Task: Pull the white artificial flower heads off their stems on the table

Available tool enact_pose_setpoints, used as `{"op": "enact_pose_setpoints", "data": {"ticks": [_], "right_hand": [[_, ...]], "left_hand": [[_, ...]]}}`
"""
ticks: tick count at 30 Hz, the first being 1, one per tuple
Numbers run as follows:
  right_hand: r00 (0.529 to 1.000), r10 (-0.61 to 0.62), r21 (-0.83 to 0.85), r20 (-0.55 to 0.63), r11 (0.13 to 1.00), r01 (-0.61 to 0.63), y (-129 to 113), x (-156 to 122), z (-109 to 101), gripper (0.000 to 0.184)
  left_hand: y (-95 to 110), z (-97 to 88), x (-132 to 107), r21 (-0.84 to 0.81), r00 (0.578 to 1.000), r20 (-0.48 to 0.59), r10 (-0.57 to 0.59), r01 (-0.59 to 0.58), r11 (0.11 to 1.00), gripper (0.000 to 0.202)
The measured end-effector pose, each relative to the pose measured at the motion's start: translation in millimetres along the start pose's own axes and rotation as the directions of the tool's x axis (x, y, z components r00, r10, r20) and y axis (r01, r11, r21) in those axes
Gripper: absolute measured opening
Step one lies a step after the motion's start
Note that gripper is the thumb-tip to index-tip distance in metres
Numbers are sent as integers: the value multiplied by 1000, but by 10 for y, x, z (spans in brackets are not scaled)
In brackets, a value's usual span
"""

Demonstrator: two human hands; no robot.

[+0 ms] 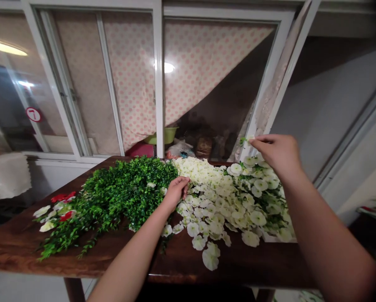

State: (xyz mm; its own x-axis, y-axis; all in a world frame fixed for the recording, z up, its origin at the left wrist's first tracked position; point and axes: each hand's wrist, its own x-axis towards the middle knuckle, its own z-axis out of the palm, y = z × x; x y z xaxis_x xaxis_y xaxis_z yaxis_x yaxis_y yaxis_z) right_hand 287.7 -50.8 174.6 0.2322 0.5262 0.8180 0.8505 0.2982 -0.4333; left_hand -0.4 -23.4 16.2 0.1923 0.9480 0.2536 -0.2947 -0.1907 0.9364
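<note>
My left hand (pixel 176 189) reaches into a heap of loose white artificial flower heads (pixel 206 201) on a dark wooden table (pixel 238 264), its fingers curled down among them. My right hand (pixel 277 153) is raised over the far right of the table, its fingers pinched on a small white flower with a bit of green (pixel 248 140). Beneath that hand lies a pile of white flowers on green stems (pixel 260 197). A mound of green artificial foliage (pixel 118 193) covers the table's left middle.
A few red and white flowers (pixel 57 205) lie at the left end of the table. Behind it are sliding windows (pixel 158 84) with a pink dotted curtain (pixel 188 67), and a green basin (pixel 165 135) and pink box on the sill. A white cloth (pixel 5 176) hangs left.
</note>
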Motion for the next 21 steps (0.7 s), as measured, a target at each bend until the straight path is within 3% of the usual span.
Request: {"op": "enact_pose_setpoints", "data": {"ticks": [2,5,9,12,15,18,21], "right_hand": [[991,-48,-238,125,968,77,-104,228,7,28],[931,-49,-518,362,820,245,-231,482,157,22],[770,-79,-573,633,620,536,-165,603,433,24],[669,-87,-533,738,532,658,-13,592,583,26],[584,-50,-484,810,505,714,119,584,677,25],[508,20,-439,861,534,722,201,604,730,24],[490,50,-414,870,612,674,228,615,748,21]], "left_hand": [[-16,-6,6,6,1000,3,-4,4,1000,37],[-36,-19,12,25,1000,23,-4,3,1000,42],[-54,-46,24,55,1000,20,2,-3,998,45],[-73,-65,38,73,1000,7,16,-16,997,45],[-92,-73,48,89,1000,14,26,-27,996,45],[-100,-65,46,114,999,33,20,-24,993,46],[-99,-53,38,135,998,55,22,-29,990,48]]}}
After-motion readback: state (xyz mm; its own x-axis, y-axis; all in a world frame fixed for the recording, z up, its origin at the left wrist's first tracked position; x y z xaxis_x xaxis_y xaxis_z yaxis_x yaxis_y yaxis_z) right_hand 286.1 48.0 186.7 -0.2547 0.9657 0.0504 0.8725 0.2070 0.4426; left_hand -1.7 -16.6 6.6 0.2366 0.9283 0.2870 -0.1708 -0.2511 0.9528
